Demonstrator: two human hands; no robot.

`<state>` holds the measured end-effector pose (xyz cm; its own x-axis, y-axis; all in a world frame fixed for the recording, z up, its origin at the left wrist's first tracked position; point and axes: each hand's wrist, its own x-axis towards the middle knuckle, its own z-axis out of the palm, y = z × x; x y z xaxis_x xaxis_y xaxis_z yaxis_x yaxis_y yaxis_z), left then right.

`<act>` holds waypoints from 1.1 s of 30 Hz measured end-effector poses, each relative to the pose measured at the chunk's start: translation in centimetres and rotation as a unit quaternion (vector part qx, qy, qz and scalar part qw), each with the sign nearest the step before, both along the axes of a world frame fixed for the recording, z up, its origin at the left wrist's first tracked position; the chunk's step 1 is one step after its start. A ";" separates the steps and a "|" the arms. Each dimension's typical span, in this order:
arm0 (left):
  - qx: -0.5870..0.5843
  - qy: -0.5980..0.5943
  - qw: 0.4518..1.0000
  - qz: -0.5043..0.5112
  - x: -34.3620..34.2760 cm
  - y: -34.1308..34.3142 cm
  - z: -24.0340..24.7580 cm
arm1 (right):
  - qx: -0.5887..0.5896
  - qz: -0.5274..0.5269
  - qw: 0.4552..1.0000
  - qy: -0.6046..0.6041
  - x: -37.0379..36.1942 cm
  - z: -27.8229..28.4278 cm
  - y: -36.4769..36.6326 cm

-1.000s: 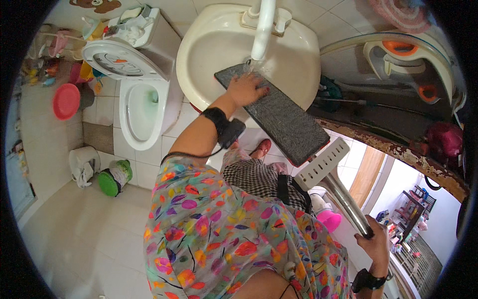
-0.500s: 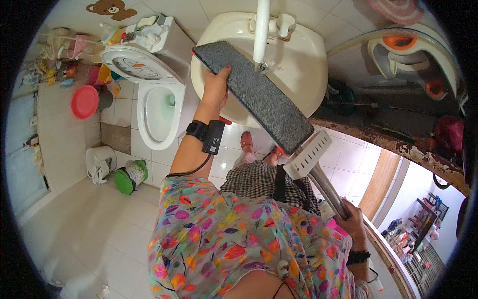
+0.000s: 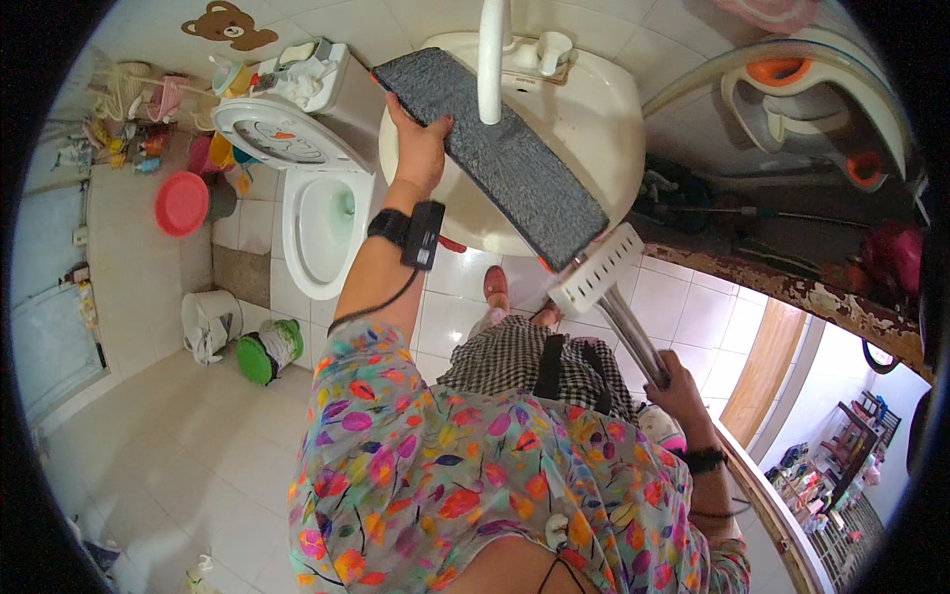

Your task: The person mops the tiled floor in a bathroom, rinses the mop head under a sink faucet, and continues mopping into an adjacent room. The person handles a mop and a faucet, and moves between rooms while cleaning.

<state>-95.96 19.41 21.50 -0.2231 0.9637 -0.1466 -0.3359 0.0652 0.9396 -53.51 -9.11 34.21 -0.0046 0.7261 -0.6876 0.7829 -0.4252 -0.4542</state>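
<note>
A flat mop with a grey pad [image 3: 495,153] lies tilted over a white wash basin [image 3: 604,119], under a white tap spout [image 3: 490,59]. My left hand [image 3: 421,148] grips the pad's near left edge; a black device is strapped to that wrist. My right hand [image 3: 683,391] is closed around the mop's metal handle [image 3: 628,332] lower right. The white mop frame [image 3: 594,282] shows at the pad's lower end.
An open white toilet [image 3: 322,223] stands left of the basin, its tank top crowded with small items. A red basin [image 3: 183,203], a white bin [image 3: 208,322] and a green pot [image 3: 262,356] sit on the tiled floor. A wooden door [image 3: 767,366] is at right.
The mop pad has swung up and leftward over the basin, and my left hand shifted from its top surface to its left edge. The view has tilted.
</note>
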 end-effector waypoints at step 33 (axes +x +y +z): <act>0.192 0.676 0.551 -0.450 4.8 -2.3 2.8 | 0.027 0.008 0.995 0.099 -3.5 -8.4 7.6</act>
